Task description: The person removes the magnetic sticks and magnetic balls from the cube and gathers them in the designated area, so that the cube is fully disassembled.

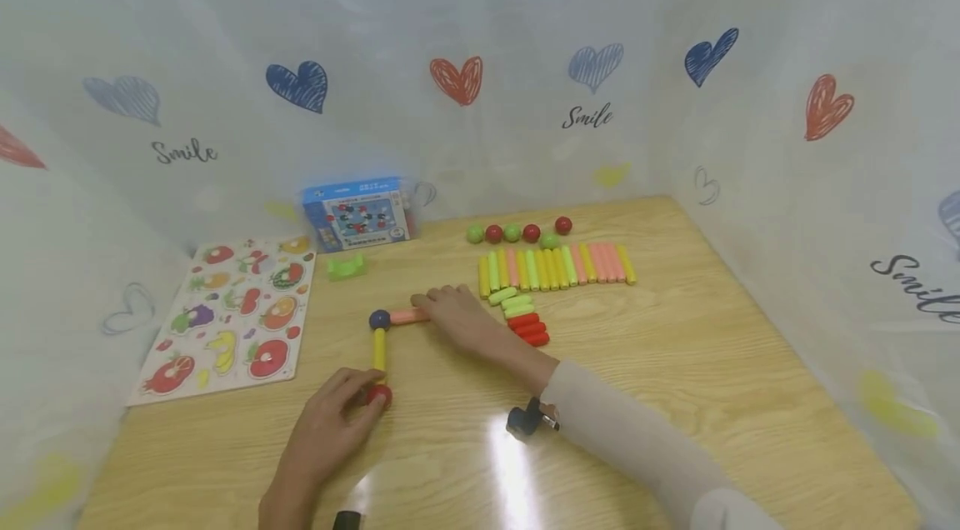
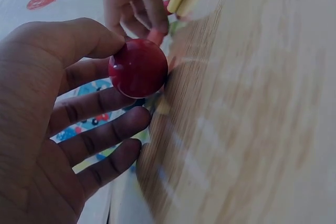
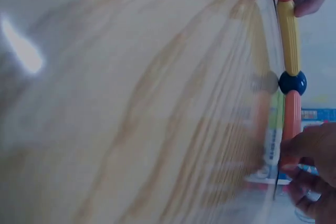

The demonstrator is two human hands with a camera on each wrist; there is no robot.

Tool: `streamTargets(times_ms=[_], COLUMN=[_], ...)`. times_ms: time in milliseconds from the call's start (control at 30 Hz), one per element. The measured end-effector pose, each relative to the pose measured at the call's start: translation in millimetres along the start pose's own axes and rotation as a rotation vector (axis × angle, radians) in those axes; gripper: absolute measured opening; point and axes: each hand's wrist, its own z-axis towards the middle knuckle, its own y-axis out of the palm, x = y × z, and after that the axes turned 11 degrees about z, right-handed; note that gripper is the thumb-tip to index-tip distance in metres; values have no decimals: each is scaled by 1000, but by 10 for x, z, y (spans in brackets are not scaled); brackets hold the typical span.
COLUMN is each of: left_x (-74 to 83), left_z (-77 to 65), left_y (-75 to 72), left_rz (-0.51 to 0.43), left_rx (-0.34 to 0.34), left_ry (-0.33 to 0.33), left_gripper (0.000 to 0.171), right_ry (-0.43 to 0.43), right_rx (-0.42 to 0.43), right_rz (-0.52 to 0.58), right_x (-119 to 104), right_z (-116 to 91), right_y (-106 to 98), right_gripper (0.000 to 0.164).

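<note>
Thumb and forefinger of my left hand [image 1: 326, 426] pinch a red ball [image 1: 380, 397] at the near end of a yellow rod [image 1: 379, 347]; the other fingers are spread in the left wrist view. The rod's far end meets a dark blue ball [image 1: 379, 319]. From that ball a salmon-pink rod [image 1: 407, 316] runs rightward, making an L shape with the yellow one. My right hand [image 1: 467, 320] pinches the pink rod toward its right end, which its fingers cover. In the right wrist view, both rods line up through the blue ball [image 3: 293, 83].
Right of the hands lie a long row of coloured rods [image 1: 555, 269], short green rods [image 1: 516, 305] and red rods [image 1: 530, 330]. Red and green balls [image 1: 512, 232] sit behind. A fruit board [image 1: 225, 317], light green piece [image 1: 347, 267] and blue box [image 1: 358, 213] stand left.
</note>
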Motion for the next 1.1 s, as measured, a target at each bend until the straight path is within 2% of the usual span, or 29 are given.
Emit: streamTargets(times_ms=[167, 233, 367, 500, 633, 800, 900, 1100], left_x=[25, 36, 43, 47, 30, 2, 4, 36], left_z=[20, 22, 20, 18, -1, -12, -22, -14], left_y=[-58, -72, -59, -27, -21, -36, -35, -11], left_rz=[22, 25, 13, 11, 40, 54, 55, 50], left_rx=[-4, 8, 24, 29, 34, 44, 43, 37], left_ry=[7, 11, 22, 31, 19, 27, 26, 24], left_gripper=[28, 28, 27, 27, 28, 29, 28, 28], right_ry=[-132, -175, -212, -184, -72, 129, 275, 609], right_rx=[44, 70, 184, 313, 398, 495, 509, 496], right_rz=[-15, 12, 144, 213, 254, 242, 255, 359], right_x=[-14, -15, 96, 352, 665, 1118, 1398, 1840], right_z=[-44, -96, -304, -637, -982, -1353, -1553, -1928], right_y=[-103, -158, -292, -472, -659, -834, -904, -983], right_gripper=[35, 31, 23, 24, 28, 29, 28, 33])
